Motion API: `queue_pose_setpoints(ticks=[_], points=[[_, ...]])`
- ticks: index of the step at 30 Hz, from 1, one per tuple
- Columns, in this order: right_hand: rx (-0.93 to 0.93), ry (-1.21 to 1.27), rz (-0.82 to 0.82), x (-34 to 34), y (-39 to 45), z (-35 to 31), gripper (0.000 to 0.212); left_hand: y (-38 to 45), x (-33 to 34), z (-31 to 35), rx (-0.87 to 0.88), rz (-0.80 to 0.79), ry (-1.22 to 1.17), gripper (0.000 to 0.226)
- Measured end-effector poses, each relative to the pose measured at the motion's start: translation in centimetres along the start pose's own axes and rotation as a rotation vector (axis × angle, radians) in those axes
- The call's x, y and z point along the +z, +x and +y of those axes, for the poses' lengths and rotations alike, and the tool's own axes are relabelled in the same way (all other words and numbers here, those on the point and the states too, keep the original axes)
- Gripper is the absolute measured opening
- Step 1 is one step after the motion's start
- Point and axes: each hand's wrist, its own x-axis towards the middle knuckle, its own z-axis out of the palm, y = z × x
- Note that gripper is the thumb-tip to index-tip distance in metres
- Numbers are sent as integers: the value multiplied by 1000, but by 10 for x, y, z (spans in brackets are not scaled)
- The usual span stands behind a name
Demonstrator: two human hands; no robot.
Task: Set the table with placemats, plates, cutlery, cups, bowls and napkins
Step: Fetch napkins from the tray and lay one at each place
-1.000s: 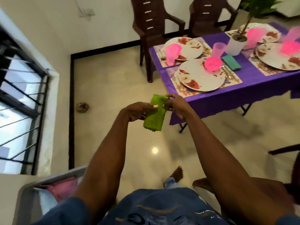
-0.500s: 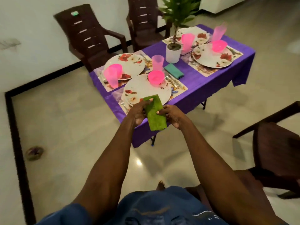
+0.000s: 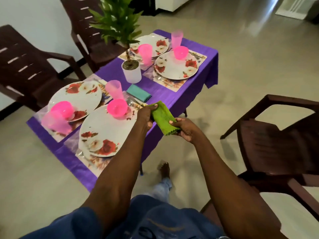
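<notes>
Both hands grip a folded green napkin (image 3: 163, 119), the left hand (image 3: 145, 116) pinching its far end, the right hand (image 3: 183, 129) its near, zigzag-cut end. Half a second on, the napkin hangs over the near edge of the purple-clothed table (image 3: 165, 94), closer than before. Just beyond it sit a floral plate (image 3: 103, 133), a pink bowl (image 3: 117, 107) and a teal napkin (image 3: 139, 95).

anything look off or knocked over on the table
One pink cup at the near-left setting lies on its side against the pink bowl, while the other three cups stand upright. Nothing looks spilled or broken.
</notes>
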Motion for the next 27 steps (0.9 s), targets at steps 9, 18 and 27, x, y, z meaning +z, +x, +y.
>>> queue_pose_setpoints(ticks=[9,18,27], points=[[32,44,134,-85,106,-107,33,153,114,21,-17,15,16,18],[-47,-18,283,-170,201,-199,9,255,219,58,-18,48,37,27],[-31,-48,198,-273,328,-275,12,358,315,74,184,311,47,18]])
